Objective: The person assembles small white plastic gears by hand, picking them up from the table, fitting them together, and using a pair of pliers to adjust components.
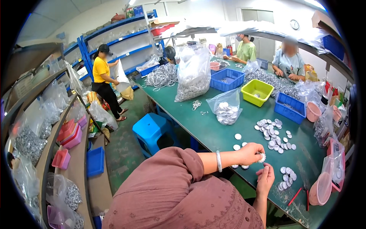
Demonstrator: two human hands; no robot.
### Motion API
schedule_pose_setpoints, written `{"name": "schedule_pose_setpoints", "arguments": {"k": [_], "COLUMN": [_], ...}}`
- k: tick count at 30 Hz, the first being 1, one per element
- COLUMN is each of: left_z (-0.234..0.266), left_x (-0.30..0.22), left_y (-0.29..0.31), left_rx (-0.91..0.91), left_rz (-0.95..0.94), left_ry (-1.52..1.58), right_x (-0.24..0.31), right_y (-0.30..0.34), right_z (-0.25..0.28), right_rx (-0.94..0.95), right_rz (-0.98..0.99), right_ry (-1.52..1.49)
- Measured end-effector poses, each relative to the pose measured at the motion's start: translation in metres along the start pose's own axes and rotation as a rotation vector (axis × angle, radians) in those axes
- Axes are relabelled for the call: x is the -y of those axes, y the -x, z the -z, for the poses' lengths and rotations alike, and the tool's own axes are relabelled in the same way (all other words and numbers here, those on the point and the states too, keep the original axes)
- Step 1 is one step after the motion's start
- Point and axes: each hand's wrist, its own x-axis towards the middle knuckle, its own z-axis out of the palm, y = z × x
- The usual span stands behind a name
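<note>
Your left hand (249, 153) pinches a disc (262, 158) — likely light, stiff, best held by its edge; right hand (266, 177), grip unclear.

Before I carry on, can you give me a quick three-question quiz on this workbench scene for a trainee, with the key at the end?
1. Multiple choice: what do the fingers of the left hand hold?
a) a plastic bag
b) a scalloped disc
c) a pink basket

2. True or false: the red-handled tool lies on the green table, to the right of the right hand in the picture.

3. Fill in: from left to right in the picture, the open bin between the two blue bins is ____ in colour.

Key: 1. b; 2. true; 3. yellow-green.
</note>
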Motion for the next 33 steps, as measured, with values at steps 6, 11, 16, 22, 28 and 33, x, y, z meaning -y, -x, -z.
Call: {"name": "schedule_pose_setpoints", "arguments": {"k": [6, 11, 16, 22, 28, 33], "left_z": [0.005, 0.013, 0.023, 0.035, 0.046, 0.056], "left_x": [0.004, 0.007, 0.013, 0.019, 0.027, 0.036], "left_y": [-0.006, -0.008, -0.01, -0.01, -0.008, -0.006], "left_rx": [0.029, 0.039, 0.02, 0.011, -0.02, -0.018], "left_rz": [0.006, -0.014, -0.031, -0.059, -0.081, -0.038], "left_ry": [0.062, 0.076, 0.092, 0.125, 0.143, 0.215], "right_x": [-0.002, -0.002, 0.002, 0.003, -0.001, -0.005], "right_y": [-0.001, 0.001, 0.004, 0.006, 0.006, 0.007], "right_z": [0.002, 0.004, -0.001, -0.004, -0.002, -0.001], "right_rx": [-0.01, -0.022, -0.033, -0.059, -0.063, -0.075], "right_rz": [-0.024, -0.03, -0.042, -0.047, -0.038, -0.033], "right_ry": [-0.001, 0.021, 0.087, 0.149, 0.192, 0.231]}}
